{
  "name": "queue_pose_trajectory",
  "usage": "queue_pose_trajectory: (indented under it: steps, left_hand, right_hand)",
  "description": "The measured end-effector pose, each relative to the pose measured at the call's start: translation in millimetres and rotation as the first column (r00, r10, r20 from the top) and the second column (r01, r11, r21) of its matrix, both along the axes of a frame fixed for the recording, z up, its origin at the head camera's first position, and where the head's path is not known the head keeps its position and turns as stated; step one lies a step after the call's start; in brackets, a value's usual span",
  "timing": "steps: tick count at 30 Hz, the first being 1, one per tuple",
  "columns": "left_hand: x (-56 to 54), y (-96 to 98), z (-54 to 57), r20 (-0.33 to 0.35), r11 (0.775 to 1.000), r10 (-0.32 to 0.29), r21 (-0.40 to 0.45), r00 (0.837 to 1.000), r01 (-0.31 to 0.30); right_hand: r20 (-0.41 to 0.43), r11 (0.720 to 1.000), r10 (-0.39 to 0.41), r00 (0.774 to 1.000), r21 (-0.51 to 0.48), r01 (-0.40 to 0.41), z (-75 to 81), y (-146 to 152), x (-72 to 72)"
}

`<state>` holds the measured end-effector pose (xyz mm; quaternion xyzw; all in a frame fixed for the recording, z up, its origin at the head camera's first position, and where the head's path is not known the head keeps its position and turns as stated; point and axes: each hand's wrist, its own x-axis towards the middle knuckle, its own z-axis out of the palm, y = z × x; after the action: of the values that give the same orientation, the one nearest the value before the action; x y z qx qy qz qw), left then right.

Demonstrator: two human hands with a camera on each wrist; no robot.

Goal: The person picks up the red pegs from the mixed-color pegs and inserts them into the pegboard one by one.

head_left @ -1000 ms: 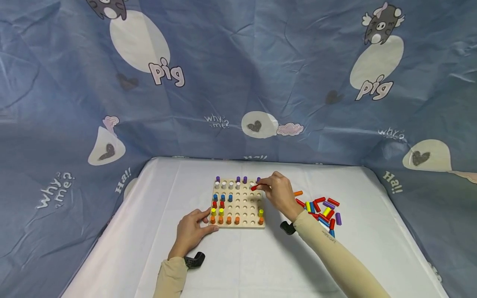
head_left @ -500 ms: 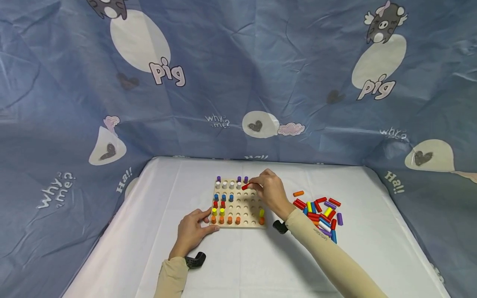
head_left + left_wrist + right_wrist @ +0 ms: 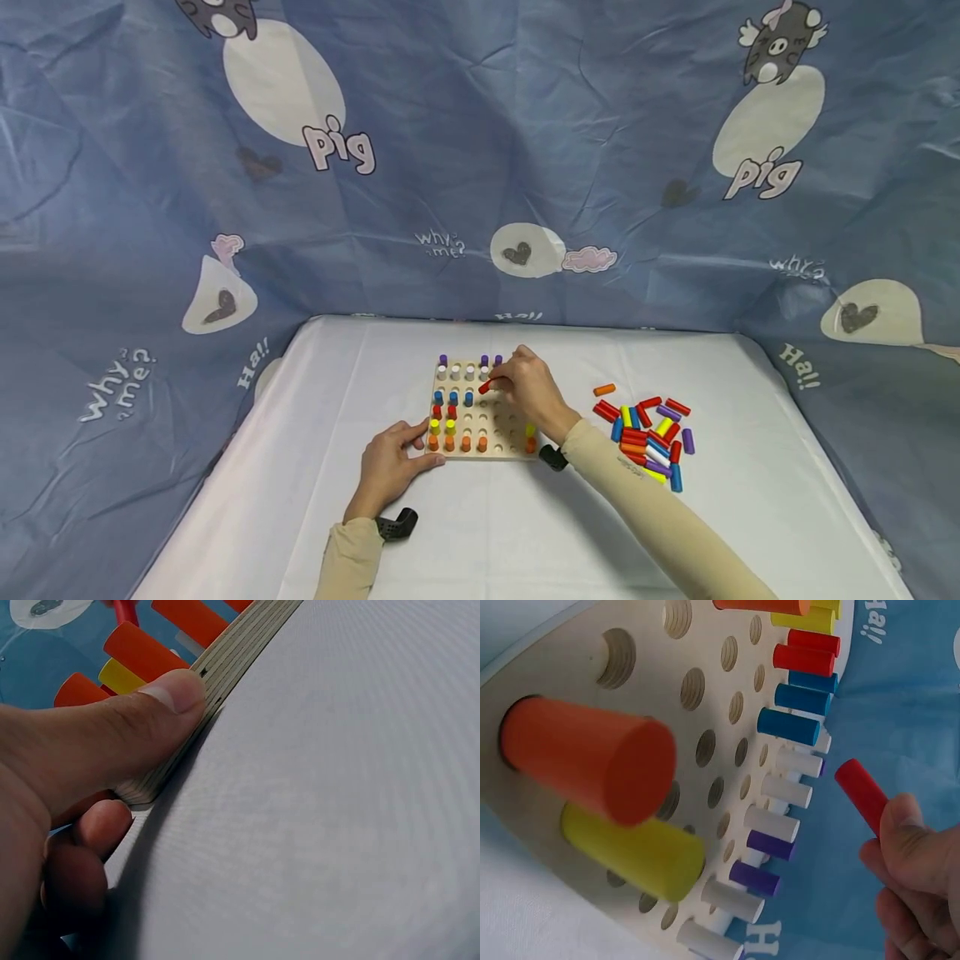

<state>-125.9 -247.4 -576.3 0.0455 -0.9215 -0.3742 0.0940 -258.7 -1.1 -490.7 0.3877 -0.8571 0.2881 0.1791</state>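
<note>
Well, white table under pegboard, blue cloth behind

Cloth-walled booth: blue pig-print curtain behind and beside a white-covered table

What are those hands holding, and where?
The right fingers pinch a red peg near one end; the left fingers hold the wooden board at a corner.

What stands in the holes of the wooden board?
Orange, yellow, red, blue, white and purple pegs; other holes show empty. The right hand hides some holes of the board from the head view.
</note>
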Motion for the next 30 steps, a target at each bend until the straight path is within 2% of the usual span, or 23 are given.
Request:
queue_pose_trajectory:
  steps: [8,12,20,30]
  left_hand:
    - [1.3,0.3,0.2,-0.014,1.0,-0.004,-0.007,1.0,0.004]
    - [1.2,0.1,0.7,-0.014,1.0,-0.008,-0.006,1.0,0.007]
    - [0.4,-1.1,1.1,-0.009,1.0,-0.005,-0.016,1.0,0.005]
    - [0.7,-1.5,1.8,-0.003,1.0,-0.005,0.005,1.0,0.005]
  right_hand:
    - [0.076,0.999,-0.008,0.997,0.049,0.004,-2.2,-10.1,3.8]
    - [0.087,0.996,-0.013,0.996,0.089,0.006,-4.0,-12.7,5.1]
    - [0.105,0.99,0.02,0.994,0.134,-0.034,-6.5,-15.0,8.3]
    - [0.179,0.98,0.04,0.983,0.183,-0.074,-15.7,-25.4,14.6]
